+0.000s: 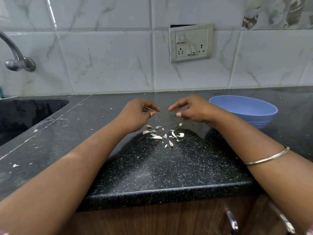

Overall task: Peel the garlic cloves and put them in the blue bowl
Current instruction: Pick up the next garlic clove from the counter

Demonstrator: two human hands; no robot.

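**Meanwhile, both hands hovering over the garlic scraps**

Nearest the viewer, two metal drawer handles [232, 221] are showing on the brown wooden cabinet front, below the right forearm, which is wearing a thin silver bangle [269, 157]. Beneath and just nearer than both hands, pale garlic cloves and papery white skins [162, 135] are lying scattered on the speckled black stone counter [166, 168]. The left hand [138, 114] is curling, its fingertips pinching a small pale scrap, though whether skin or clove is unclear. The right hand [191, 109] is hanging loosely curled, holding nothing visible. Just beyond the right wrist, the round blue plastic bowl [243, 110] is sitting. Far left of the left hand, a curved steel tap [16, 56] is jutting from the tiled wall.
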